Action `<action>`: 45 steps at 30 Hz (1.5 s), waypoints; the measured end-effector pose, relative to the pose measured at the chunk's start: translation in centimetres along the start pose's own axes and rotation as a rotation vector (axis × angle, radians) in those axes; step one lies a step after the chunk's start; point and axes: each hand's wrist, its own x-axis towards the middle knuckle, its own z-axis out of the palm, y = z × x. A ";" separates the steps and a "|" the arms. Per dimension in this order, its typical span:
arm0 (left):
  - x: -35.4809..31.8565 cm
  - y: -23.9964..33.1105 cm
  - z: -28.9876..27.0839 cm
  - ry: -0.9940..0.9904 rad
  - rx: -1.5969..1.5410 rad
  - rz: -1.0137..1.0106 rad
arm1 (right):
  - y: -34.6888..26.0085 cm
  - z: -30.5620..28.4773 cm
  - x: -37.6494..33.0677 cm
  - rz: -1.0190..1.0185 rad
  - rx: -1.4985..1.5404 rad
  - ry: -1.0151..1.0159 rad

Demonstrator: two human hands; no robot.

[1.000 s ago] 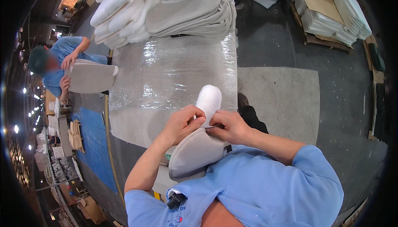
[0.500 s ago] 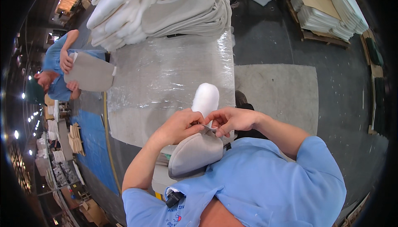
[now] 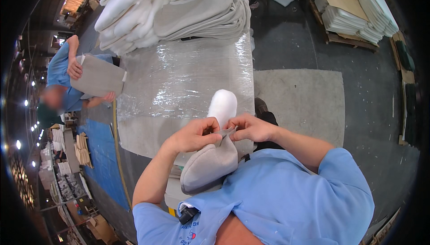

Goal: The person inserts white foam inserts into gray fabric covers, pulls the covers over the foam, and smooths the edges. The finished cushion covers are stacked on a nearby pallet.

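Not much has moved since half a second back: both hands are in the same pinch, the white pad pokes out about as far, and the co-worker at 9 o'clock has lowered their flat panel a bit.

Biggest thing is the table (image 3: pixel 179 79), wrapped in shiny, crinkly clear film, running from centre up to 12 o'clock. At its far end sits a tall stack of covers (image 3: pixel 179 7), soft grey and white fabric, flat and floppy, edges drooping over each other. At 1 to 2 o'clock there are more stacks of white sheets on pallets (image 3: pixel 358 7), squared-off and neat. A pale rectangular floor mat (image 3: pixel 304 101) lies at 3 o'clock from the table. The co-worker's grey panel (image 3: pixel 96 79) looks stiff and felt-like.

Down at centre, the grey cover (image 3: pixel 210 164) is a rounded, fuzzy fabric sleeve, bulging like a slipper, held against the person's chest just off the near table edge. The white pad (image 3: pixel 222 104), smooth and rounded like foam, sticks out of its open end toward 12 o'clock.

Left hand (image 3: pixel 195 135) is curled tight, fingers pinching the cover's rim at the opening. Right hand (image 3: pixel 251 128) mirrors it, thumb and fingers clamped on the same rim, the two almost touching.
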 end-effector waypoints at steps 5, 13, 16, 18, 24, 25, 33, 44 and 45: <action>0.6 -0.1 0.9 0.093 0.068 -0.007 | 0.1 1.7 -0.4 0.174 0.222 0.044; 1.1 -0.9 0.8 0.132 0.107 0.024 | 1.0 2.7 -0.5 0.229 0.584 0.002; 1.2 -1.4 0.5 0.126 0.061 0.016 | 2.5 3.1 -0.7 0.143 0.888 -0.110; 1.4 -1.0 0.8 0.122 0.070 0.041 | 4.1 3.1 -0.4 0.058 1.059 -0.225; 0.8 -1.6 0.8 0.191 -0.077 -0.013 | 1.8 2.2 -0.5 0.137 0.956 -0.145; 0.9 -1.2 0.7 0.168 -0.057 -0.017 | 2.3 1.6 -0.7 0.139 0.849 -0.083; 1.7 2.7 -1.0 -0.023 0.101 -0.213 | 2.5 2.8 -0.4 -0.089 0.202 0.301; 2.8 2.7 -1.6 -0.125 0.540 -0.124 | 1.4 3.0 -0.7 -0.083 0.009 0.451; 2.7 2.3 -1.4 -0.081 0.549 -0.083 | 1.4 2.8 -0.5 -0.056 0.054 0.438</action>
